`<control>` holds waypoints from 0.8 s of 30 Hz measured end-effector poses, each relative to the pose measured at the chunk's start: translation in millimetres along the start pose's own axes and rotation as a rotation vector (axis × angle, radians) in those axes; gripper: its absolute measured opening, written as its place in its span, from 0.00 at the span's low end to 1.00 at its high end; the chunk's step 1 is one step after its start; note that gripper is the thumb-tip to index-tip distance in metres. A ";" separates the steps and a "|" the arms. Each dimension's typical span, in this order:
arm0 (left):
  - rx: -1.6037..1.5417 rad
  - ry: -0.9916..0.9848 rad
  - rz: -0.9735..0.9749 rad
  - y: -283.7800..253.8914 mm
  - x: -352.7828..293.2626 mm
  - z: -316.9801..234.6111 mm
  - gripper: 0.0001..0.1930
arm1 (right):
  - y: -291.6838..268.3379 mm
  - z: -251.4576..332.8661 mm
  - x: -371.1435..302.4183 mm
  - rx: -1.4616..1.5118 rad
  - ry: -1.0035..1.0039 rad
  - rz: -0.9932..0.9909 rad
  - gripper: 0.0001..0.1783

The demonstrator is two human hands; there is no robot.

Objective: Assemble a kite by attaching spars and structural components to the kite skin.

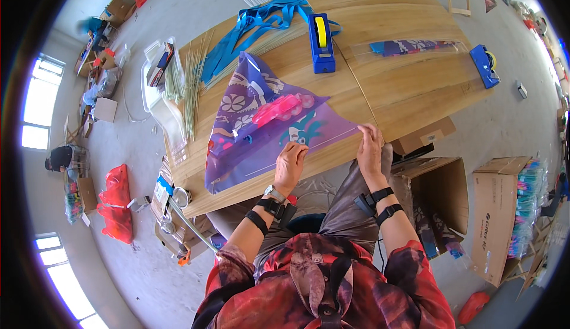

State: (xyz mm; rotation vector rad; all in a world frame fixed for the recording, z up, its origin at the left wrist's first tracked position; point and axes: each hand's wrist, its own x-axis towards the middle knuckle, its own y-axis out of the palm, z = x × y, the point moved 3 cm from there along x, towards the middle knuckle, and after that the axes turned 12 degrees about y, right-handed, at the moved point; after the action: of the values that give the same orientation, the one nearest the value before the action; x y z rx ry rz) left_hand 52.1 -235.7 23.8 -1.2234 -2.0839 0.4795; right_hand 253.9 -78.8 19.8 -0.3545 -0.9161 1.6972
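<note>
A purple, thin printed sheet with a pink figure and white flower patterns lies on the wooden table in front of me. It looks like a kite sail. Along its near edge runs a thin pale line. My left hand rests at that near edge, fingers pinched together; whatever lies between the fingertips is too small to make out. At the sheet's right-hand corner my right hand pinches the tip between thumb and fingers. Both wrists wear dark straps.
Blue ribbons and thin sticks lie at the table's far left. A blue tape dispenser stands behind the sheet; another dispenser sits at the right edge. Near it lies a packed printed sheet. An open cardboard box stands right.
</note>
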 end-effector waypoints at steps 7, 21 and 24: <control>0.005 -0.003 0.005 -0.3 -1.2 1.0 0.05 | 3.5 1.4 -1.2 -0.041 -0.078 0.096 0.26; -0.043 -0.031 0.118 -14.2 22.5 1.2 0.05 | 6.7 -8.2 0.0 -0.089 -0.116 0.092 0.25; -0.019 -0.059 0.145 -17.6 23.5 0.8 0.09 | 6.1 -9.8 -0.6 -0.063 -0.112 0.101 0.25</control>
State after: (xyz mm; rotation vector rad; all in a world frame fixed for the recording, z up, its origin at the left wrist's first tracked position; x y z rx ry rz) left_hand 32.5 -224.0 42.3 -1.3940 -2.0619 0.5693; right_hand 256.3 -76.1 8.8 -0.3555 -1.0510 1.7980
